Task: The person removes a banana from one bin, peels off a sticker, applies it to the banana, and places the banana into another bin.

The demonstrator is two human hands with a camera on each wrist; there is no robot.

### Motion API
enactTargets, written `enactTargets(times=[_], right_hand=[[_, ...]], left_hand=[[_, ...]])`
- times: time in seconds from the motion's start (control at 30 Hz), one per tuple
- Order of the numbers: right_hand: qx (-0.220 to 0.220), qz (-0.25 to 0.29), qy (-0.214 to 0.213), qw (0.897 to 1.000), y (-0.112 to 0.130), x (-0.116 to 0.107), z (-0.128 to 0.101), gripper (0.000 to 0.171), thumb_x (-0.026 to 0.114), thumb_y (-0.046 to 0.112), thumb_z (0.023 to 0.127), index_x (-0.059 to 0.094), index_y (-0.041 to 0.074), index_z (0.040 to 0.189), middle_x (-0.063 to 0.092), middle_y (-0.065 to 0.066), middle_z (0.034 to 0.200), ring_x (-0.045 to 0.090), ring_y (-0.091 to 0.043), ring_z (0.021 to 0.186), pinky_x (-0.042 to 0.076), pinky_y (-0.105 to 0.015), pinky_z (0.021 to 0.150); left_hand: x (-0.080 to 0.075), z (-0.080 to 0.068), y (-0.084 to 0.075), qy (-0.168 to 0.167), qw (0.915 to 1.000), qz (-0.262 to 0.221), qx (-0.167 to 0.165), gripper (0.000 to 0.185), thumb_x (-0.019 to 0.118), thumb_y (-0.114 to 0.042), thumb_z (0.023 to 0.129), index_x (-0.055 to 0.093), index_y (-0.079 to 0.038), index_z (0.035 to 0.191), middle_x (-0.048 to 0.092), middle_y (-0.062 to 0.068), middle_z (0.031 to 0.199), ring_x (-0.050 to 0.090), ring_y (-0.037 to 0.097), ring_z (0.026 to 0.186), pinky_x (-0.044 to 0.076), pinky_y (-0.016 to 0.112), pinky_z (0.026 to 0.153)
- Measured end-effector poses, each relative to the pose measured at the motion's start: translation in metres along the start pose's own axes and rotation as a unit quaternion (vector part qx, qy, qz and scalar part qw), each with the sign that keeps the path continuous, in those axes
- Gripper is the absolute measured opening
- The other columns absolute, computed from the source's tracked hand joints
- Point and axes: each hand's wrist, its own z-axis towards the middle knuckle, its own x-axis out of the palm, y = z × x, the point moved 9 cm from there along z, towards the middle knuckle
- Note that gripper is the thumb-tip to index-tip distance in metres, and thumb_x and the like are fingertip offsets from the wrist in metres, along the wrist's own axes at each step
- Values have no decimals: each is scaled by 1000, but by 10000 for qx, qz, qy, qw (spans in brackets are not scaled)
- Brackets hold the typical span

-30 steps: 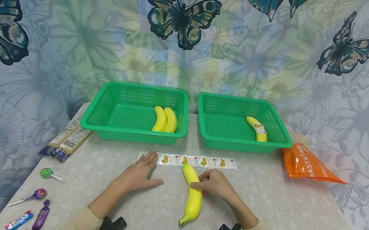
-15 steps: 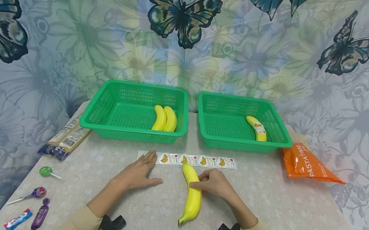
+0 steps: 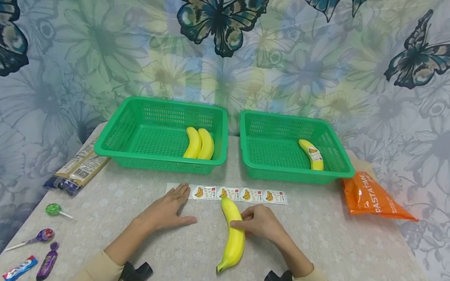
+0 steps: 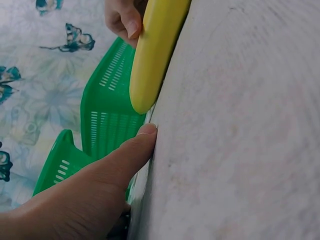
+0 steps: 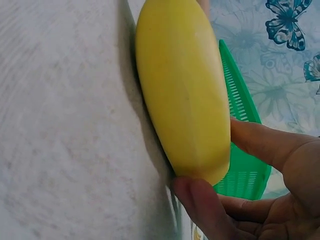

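Note:
My right hand [image 3: 263, 224] grips a yellow banana [image 3: 233, 246] by its upper half, thumb across the top and fingers at its right side. The banana lies lengthwise, stem end toward me, its far tip overlapping a strip of banana-picture stickers [image 3: 252, 195]. Over the strip's left end my left hand [image 3: 166, 210] lies palm down, fingers straight and thumb spread to the right. In the left wrist view that thumb [image 4: 131, 154] points toward the near tabletop, below the banana [image 4: 155, 60]. Close up in the right wrist view, fingers press the banana's end [image 5: 182, 95].
A green basket [image 3: 161, 157] with two bananas [image 3: 200, 144] stands behind; another basket [image 3: 300, 171] holds a labelled banana [image 3: 312, 154]. An orange bag [image 3: 375, 197] lies right, a gold packet [image 3: 78, 168] left. Lollipops [image 3: 45, 234] and wrapped sweets [image 3: 47, 263] lie front left.
The head view has shifted slightly, so the whole scene sits a little higher and further left. Both hands and the banana keep their places on the table.

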Motion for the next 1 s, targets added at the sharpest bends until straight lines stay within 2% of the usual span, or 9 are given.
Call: enactTargets(times=[0.1,0.27,0.47,0.73,0.87,1.0], right_hand=[[-27,47,0,10000,3,-5,-1,42,83,38,74,75,3,96,70,0,71,64,-13,59,50,-25,54],[-172,195,-227,9994,8,-21,-1,41,82,34,76,74,3,101,71,-1,74,68,-14,62,52,-26,56],[-864,367,-113,9955,25,-24,0,37,82,28,77,73,2,102,69,-1,77,63,-10,65,50,-24,57],[-2209,165,341,9746,89,-14,4,30,81,20,78,73,4,103,72,-5,86,66,-7,75,56,-19,69],[-2512,-214,569,9660,121,-6,13,30,81,17,79,73,7,106,74,-6,94,68,-7,81,57,-16,73],[-2724,-983,750,9542,147,8,23,33,81,19,79,73,6,109,74,-5,99,69,-13,87,55,-16,75]], left_hand=[[1,0,1,-2,10000,-28,1,99,64,-63,84,34,8,147,27,24,157,25,37,148,25,49,121],[1,-2,1,-44,9999,-97,30,99,64,-63,84,35,9,147,28,25,157,25,37,148,25,50,121],[2,-3,0,-29,9998,-205,0,99,65,-62,83,35,9,146,28,25,156,25,37,148,25,50,121],[-1,-2,-2,-99,9998,-180,34,99,65,-62,83,36,8,146,29,25,156,26,37,148,25,50,120],[-3,-1,-2,-25,9998,-202,25,99,65,-62,83,34,8,147,28,25,157,25,37,148,24,51,121],[-4,-1,0,74,9997,-215,-35,100,65,-62,83,33,7,148,26,24,158,23,36,149,24,51,121]])
